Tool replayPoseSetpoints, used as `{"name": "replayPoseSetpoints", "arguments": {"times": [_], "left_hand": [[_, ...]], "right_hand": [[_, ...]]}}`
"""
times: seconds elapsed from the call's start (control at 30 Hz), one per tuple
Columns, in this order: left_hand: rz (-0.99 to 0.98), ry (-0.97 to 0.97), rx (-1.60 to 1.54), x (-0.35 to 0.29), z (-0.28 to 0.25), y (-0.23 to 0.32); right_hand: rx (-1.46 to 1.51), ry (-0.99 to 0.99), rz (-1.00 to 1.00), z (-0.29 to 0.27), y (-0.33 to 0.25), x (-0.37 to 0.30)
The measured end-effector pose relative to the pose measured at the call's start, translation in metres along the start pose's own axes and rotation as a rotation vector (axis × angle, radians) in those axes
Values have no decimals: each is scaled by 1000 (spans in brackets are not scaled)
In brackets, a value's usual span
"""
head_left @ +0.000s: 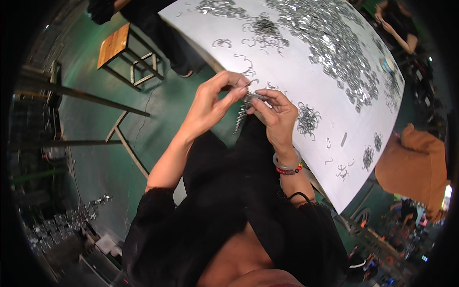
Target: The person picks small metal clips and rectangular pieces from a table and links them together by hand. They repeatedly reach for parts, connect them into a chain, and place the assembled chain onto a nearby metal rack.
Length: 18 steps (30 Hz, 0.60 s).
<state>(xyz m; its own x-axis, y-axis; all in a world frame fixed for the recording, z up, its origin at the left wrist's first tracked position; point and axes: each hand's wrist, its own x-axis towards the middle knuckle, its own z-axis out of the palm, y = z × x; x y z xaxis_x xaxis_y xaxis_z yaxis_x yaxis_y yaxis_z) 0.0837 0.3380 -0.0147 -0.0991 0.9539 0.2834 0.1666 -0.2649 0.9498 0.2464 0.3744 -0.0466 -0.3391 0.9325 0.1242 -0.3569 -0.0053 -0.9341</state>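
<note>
My left hand (213, 101) is closed in a pinch, with a thin curved metal hook (254, 81) at its fingertips. Facing it, my right hand (278, 114) pinches a small silvery metal piece (253, 97) between thumb and fingers. From between the hands hangs a dark strand of linked metal pieces (240, 119) over my lap. Both hands meet at the near edge of a white-topped table (330, 134). More curved hooks (246, 60) lie just past my fingertips, and a tangled pile of hooks (308, 118) sits right of my right hand.
A broad heap of shiny metal pieces (330, 52) covers the far part of the table. Another hook pile (265, 28) lies nearer. A wooden stool (114, 45) stands at the left on the green floor. Other people are around the table, one in an orange-brown garment (413, 167).
</note>
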Motion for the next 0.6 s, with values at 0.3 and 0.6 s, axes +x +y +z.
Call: {"name": "replayPoseSetpoints", "arguments": {"times": [0.3, 0.6], "left_hand": [[170, 155, 174, -13, 24, -15], [20, 155, 122, -10, 9, -16]], "right_hand": [[-58, -82, -126, 7, -2, 0], [-904, 165, -127, -189, 3, 155]]}}
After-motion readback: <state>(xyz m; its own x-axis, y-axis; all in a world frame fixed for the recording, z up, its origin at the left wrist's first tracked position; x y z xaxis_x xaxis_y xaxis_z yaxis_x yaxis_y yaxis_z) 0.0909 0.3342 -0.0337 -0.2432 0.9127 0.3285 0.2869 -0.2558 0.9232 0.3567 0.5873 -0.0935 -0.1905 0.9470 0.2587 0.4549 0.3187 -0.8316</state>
